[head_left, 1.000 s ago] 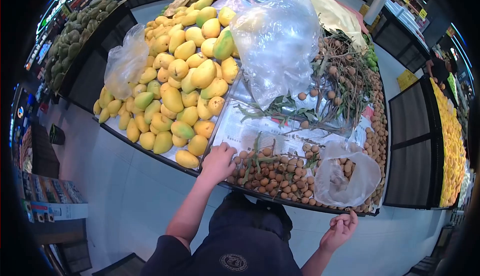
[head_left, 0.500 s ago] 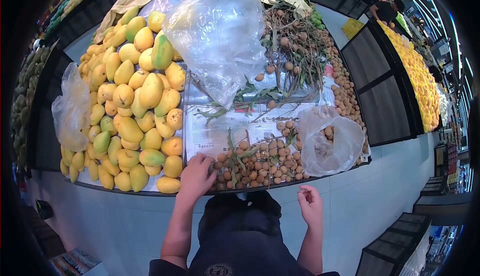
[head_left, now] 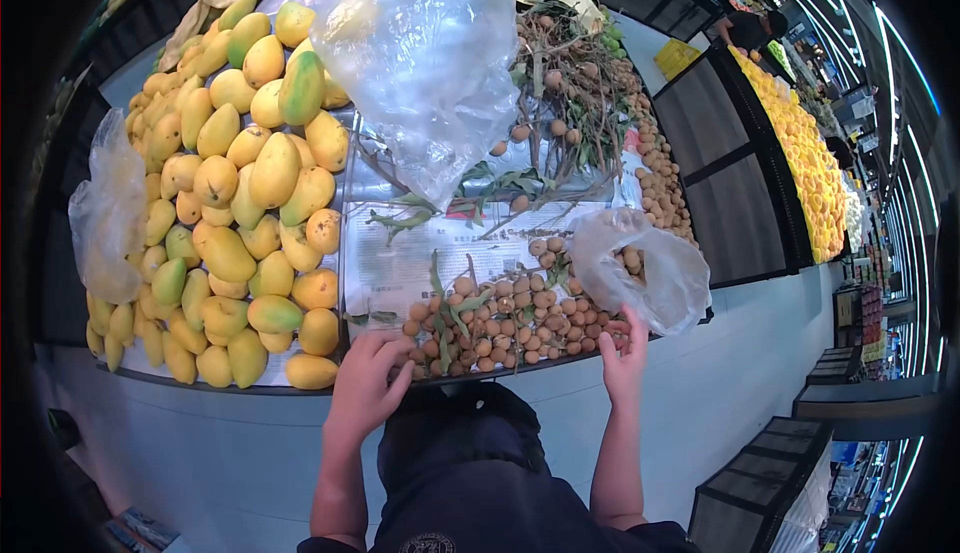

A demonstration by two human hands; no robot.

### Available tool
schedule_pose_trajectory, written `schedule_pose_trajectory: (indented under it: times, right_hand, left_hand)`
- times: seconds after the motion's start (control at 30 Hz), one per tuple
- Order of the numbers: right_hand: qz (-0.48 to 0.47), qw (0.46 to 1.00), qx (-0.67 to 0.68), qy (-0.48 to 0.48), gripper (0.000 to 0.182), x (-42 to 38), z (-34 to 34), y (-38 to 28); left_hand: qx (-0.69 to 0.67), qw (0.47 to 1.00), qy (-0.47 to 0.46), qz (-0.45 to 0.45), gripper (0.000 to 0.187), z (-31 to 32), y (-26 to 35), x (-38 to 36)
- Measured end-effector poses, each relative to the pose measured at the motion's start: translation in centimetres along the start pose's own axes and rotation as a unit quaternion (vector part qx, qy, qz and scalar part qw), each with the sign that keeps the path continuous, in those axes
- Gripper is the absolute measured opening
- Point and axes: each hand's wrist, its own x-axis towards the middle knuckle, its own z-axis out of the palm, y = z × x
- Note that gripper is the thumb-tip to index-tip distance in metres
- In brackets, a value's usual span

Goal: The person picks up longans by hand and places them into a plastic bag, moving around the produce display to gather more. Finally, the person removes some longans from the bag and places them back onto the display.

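Loose brown longans (head_left: 515, 318), some with leaves, lie along the front edge of the stand on newspaper (head_left: 390, 263). At their left end is my left hand (head_left: 368, 383), fingers loosely bent and apart, with the fingertips right at the nearest fruit. My right hand (head_left: 625, 358) is raised at the right end of the pile, thumb and fingers spread and nothing between them. Its fingertips are close under the rim of an opened clear plastic bag (head_left: 680, 298), which has longans inside. A small leafy sprig (head_left: 370, 318) lies just above my left hand.
Yellow mangoes (head_left: 225, 253) fill the left side, with a crumpled plastic bag (head_left: 108, 218) at their edge. A large clear bag (head_left: 420, 73) lies across the middle. Longan branches (head_left: 575, 103) are heaped behind. A person (head_left: 748, 31) stands by another fruit stand at far right.
My right hand has risen from below the stand's edge to beside the plastic bag, its fingers opening out. My left hand has drawn back slightly, uncovering the leafy sprig. The view has shifted a little.
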Motion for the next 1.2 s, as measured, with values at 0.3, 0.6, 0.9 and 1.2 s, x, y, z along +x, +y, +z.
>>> schedule_pose_trajectory:
  times: [0.3, 0.6, 0.9, 1.2]
  right_hand:
    - [-0.144, 0.985, -0.076, -0.057, 0.072, 1.0, -3.4, 1.7]
    - [-0.191, 0.974, -0.030, -0.114, 0.063, 4.9, -9.5, 4.1]
    - [-0.207, 0.951, 0.017, -0.227, 0.056, 9.8, -14.3, 7.6]
    - [-0.289, 0.920, 0.064, -0.258, 0.046, 13.3, -15.1, 8.5]
  left_hand:
    - [-0.087, 0.990, -0.071, 0.089, 0.019, 6.4, 5.5, 3.3]
    - [0.143, 0.975, -0.068, 0.154, 0.024, 19.8, 11.5, 10.5]
    - [0.293, 0.954, -0.050, 0.030, 0.028, 24.0, 13.8, 12.0]
    - [0.156, 0.987, -0.036, -0.019, 0.022, 24.1, 14.6, 13.0]
